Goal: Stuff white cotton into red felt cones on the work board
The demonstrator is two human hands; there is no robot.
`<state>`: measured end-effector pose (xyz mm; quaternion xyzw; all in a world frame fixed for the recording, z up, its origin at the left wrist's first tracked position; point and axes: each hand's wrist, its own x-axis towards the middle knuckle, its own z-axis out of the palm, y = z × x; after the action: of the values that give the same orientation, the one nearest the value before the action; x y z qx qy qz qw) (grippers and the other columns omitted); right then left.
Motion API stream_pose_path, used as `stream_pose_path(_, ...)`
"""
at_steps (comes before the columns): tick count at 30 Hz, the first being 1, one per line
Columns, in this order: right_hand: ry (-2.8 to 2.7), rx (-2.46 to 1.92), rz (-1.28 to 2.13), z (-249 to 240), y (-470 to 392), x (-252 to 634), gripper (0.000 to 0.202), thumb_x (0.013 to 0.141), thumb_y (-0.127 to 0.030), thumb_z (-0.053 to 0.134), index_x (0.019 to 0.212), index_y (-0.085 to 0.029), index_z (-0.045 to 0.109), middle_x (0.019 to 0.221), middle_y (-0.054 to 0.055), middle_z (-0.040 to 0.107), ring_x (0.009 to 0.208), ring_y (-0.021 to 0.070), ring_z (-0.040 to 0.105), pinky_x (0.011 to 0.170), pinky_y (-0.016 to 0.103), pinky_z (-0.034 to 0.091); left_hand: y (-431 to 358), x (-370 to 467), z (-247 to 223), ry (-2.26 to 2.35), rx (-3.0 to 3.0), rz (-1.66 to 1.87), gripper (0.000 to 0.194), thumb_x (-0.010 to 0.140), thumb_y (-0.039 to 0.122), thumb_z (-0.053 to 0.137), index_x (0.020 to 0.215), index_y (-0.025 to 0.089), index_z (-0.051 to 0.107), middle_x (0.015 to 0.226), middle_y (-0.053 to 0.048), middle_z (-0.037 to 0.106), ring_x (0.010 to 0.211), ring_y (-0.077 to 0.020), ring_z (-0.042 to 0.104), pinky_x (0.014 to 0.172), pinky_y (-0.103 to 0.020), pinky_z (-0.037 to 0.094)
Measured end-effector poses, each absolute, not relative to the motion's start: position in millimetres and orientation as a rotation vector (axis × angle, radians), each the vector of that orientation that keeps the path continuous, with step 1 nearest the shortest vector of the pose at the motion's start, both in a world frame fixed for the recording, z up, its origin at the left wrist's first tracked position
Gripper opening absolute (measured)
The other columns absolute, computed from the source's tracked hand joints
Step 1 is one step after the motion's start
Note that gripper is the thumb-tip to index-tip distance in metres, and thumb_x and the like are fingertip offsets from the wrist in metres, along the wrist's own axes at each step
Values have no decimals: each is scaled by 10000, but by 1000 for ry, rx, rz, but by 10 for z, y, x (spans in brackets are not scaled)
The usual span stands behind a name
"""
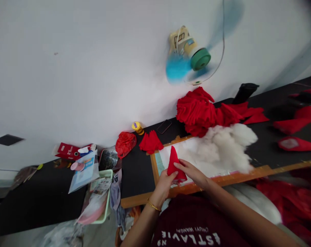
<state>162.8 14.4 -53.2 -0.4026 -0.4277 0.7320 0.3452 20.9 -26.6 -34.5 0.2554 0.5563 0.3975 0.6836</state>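
- Left hand (168, 179) grips red cloth cone (173, 160) low on one side; right hand (185, 168) pinches the other, probably to steady soft cloth.
- Cone held tip up, over tabletop (137, 173) near edge.
- White stuffing heap (218, 145) nearby, likely for easy reach.
- Counts: one held cone, one stuffing heap, one phone (164, 126), one yellow-lidded jar (137, 128), one wall fan (200, 59).

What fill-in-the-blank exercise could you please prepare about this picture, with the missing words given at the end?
1. The left hand and the right hand hold a cloth piece whose colour is ____.
2. A gold-coloured bracelet is on the ____ wrist.
3. The fluffy material is coloured ____.
4. The fan is mounted on the ____.

Missing words: red; left; white; wall.
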Motion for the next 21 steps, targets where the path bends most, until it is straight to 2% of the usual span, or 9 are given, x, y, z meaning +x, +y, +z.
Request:
stream_pose_path(2, -1017, -1035, 1892, -527, 134, 1652, 394, 838, -533, 662, 1015, -180, 657, 963, 44, 717, 888, 193, 649, 798, 302, 528, -246, 247, -386, 1295, 610, 890, 406, 651, 393, 825, 899, 98, 698, 676, -67, 691, 559, -167, 606, 519, -257, 443)
stream_pose_path(4, -944, -1071, 1880, -531, 149, 1673, 406, 826, -543, 666, 1001, -177, 670, 942, 54, 730, 891, 209, 668, 812, 321, 539, -241, 282, -430, 1344, 645, 866, 357, 627, 345, 840, 852, 107, 699, 624, -38, 668, 498, -137, 560, 490, -239, 403)
stream_pose_path(8, -869, -1192, 1864, -554, 226, 1720, 392, 783, -543, 683, 843, -156, 681, 762, 47, 730, 674, 196, 663, 673, 321, 546, -260, 372, -502, 1361, 673, 797, 360, 629, 336, 838, 877, 125, 685, 647, -39, 685, 465, -129, 550, 483, -243, 411)
stream_pose_path(11, -842, -1217, 1866, -552, 267, 1802, 377, 802, -539, 658, 826, -163, 683, 760, 48, 734, 672, 195, 668, 682, 320, 550, -265, 439, -500, 1288, 636, 793, 425, 684, 399, 802, 980, 121, 677, 769, -80, 720, 540, -149, 604, 501, -245, 450)
stream_pose_path(15, -917, -1215, 1901, -576, 270, 1987, 442, 857, -596, 569, 947, -181, 690, 907, 62, 743, 836, 210, 686, 737, 319, 547, -238, 487, -447, 1219, 563, 824, 529, 746, 459, 750, 1146, 137, 625, 938, -118, 721, 695, -194, 661, 511, -248, 486)
stream_pose_path(19, -1093, -1261, 1995, -698, 220, 2172, 360, 725, -496, 731, 858, -164, 688, 767, 15, 714, 678, 160, 636, 619, 254, 492, -230, 545, -496, 1201, 593, 764, 551, 755, 424, 752, 1205, 150, 591, 1083, -139, 700, 808, -218, 675, 535, -254, 508)
stream_pose_path(21, -1073, -1279, 2051, -782, 169, 2273, 303, 688, -413, 740, 858, -167, 692, 719, -7, 707, 608, 136, 610, 583, 236, 474, -253, 598, -590, 1148, 625, 710, 590, 741, 383, 777, 1246, 161, 568, 1131, -138, 688, 845, -224, 681, 571, -260, 519)
